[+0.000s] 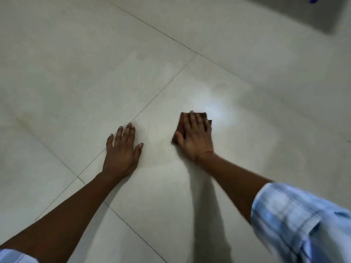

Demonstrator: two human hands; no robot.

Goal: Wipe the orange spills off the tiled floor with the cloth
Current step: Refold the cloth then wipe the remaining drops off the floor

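Note:
My right hand (195, 137) lies flat on a dark reddish-brown folded cloth (181, 126) and presses it onto the pale tiled floor (95, 76). Only the cloth's left and far edges show past my fingers. My left hand (122, 149) rests palm down on the tile to the left, fingers spread, holding nothing. A faint yellowish smear (161, 139) shows on the tile between the two hands. The picture is slightly blurred around the right hand.
Dark grout lines (163, 88) cross the floor diagonally. A bright light reflection (214, 105) sits just beyond the cloth. A dark grey object (313, 14) with a blue mark fills the top right corner. A faint yellowish streak (26, 118) shows at the left.

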